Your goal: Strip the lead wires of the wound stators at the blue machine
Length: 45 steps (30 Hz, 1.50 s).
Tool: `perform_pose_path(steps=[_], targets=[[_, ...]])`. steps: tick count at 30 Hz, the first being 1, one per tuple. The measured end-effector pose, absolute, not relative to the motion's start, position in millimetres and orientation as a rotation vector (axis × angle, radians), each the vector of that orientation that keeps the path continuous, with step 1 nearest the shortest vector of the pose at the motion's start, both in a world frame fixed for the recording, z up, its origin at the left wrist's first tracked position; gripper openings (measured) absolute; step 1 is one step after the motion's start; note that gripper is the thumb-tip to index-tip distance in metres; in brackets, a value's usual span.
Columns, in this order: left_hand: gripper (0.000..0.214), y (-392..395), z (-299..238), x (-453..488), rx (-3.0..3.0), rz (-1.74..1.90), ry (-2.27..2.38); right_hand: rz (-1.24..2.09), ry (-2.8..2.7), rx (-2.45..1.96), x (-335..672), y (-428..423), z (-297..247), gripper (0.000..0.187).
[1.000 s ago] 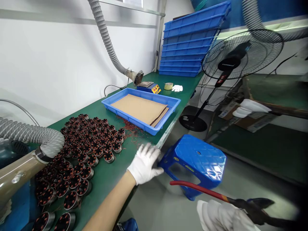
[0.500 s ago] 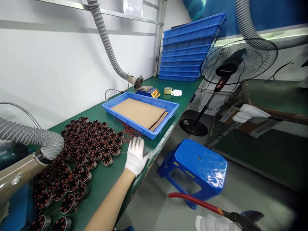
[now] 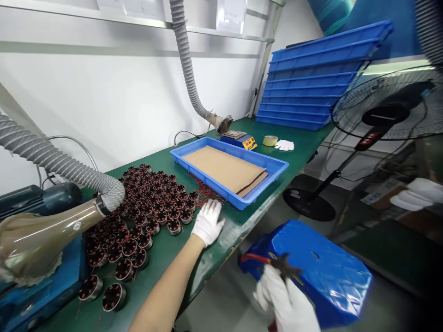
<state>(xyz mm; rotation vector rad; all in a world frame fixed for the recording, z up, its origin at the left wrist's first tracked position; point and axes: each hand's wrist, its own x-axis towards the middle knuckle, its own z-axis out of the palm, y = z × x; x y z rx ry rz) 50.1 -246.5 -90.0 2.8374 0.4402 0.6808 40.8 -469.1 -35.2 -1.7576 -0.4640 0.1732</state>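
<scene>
My left hand (image 3: 209, 223), in a white glove, lies palm down on the green table with its fingers stretched out. Its fingertips are beside a patch of short reddish copper wire scraps (image 3: 205, 191), in front of the blue tray. My right hand (image 3: 285, 295), also gloved, is over the floor and the stool, closed around pliers (image 3: 284, 266) with red handles and dark jaws, slightly blurred. Left of my left hand, many round motor stators (image 3: 159, 203) with copper windings stand crowded together. Two stators (image 3: 114, 296) sit apart at the near edge.
A shallow blue tray (image 3: 282, 168) holds brown cardboard sheets (image 3: 224, 167). Behind it are a small blue device (image 3: 247, 142), a tape roll (image 3: 270, 140) and a white glove (image 3: 284, 145). Stacked blue trays (image 3: 304, 87), a fan (image 3: 384, 117), a blue stool (image 3: 321, 272) and an extraction hose (image 3: 72, 161) surround the table.
My view has turned left, so things appear further right. My right hand has risen into fuller view with the pliers. My left hand stays at the wire scraps.
</scene>
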Motion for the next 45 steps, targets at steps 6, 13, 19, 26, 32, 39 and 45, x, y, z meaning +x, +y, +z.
perform_pose_path(steps=[6, 13, 19, 26, 32, 39, 45], targets=[[0.051, -306.1, -97.3, -60.2, 2.732, 0.879, 0.414, -0.236, -1.312, -2.176, 62.6, -390.9, -57.5, 0.031], [0.041, -311.4, -103.1, -110.1, 2.475, 1.013, 0.564, -0.363, -1.715, -2.314, 65.6, -360.3, -83.1, 0.037], [0.023, -326.7, -95.7, -157.8, 2.223, 0.850, 0.806, -0.260, -1.930, -2.115, 78.9, -329.9, -76.2, 0.052], [0.027, -339.4, -82.6, -227.8, 2.110, 0.642, 0.829, -0.211, -1.644, -1.939, 4.6, -331.2, -82.6, 0.048], [0.028, -342.5, -71.1, -296.1, 1.954, 0.423, 0.856, 0.449, -1.903, -1.733, -126.0, -326.5, -77.7, 0.035], [0.050, -322.8, -86.6, -359.2, 1.544, 0.666, 1.337, 0.604, -1.892, -1.867, -174.5, -311.2, -54.4, 0.012], [0.065, -303.2, -73.4, -382.5, 1.362, 0.869, 1.060, 1.009, -1.671, -1.409, -226.0, -320.1, -30.8, 0.010]])
